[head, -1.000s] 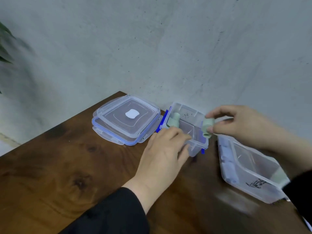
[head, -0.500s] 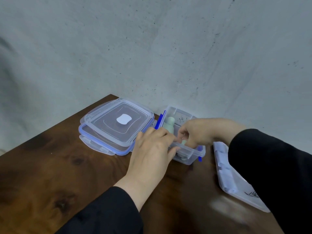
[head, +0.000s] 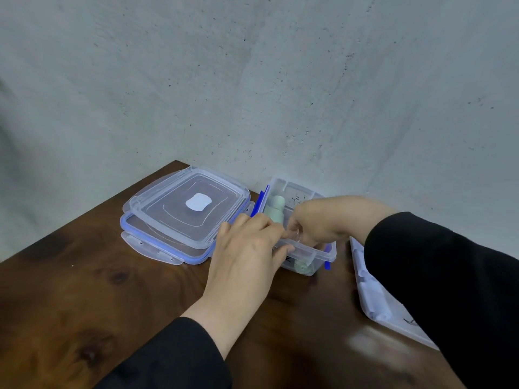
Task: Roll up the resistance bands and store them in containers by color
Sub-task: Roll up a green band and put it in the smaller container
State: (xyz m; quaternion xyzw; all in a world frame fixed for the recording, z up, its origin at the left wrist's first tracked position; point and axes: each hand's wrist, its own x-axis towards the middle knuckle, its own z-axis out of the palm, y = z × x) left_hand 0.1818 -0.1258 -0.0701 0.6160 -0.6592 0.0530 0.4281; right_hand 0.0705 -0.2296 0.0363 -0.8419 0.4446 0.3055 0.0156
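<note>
A small clear container [head: 323, 255] with blue clips stands near the wall. One rolled green band [head: 275, 209] stands upright at its far left. My right hand [head: 323, 220] reaches down into the container, its fingers curled onto a second green roll [head: 302, 267] that shows through the front wall at the bottom. My left hand [head: 247, 248] grips the container's near left corner, with fingers over the rim and the thumb on the front wall.
Two clear lids [head: 191, 214] lie stacked to the left of the container. A second clear container [head: 393, 318] holding pale rolls [head: 375, 293] sits at the right, half hidden by my right sleeve. The concrete wall runs close behind, and the dark wooden table [head: 98, 290] spreads left.
My right hand carried the green roll from above the container's right rim down into it. My left hand stayed on the container's corner. The view shifted a little.
</note>
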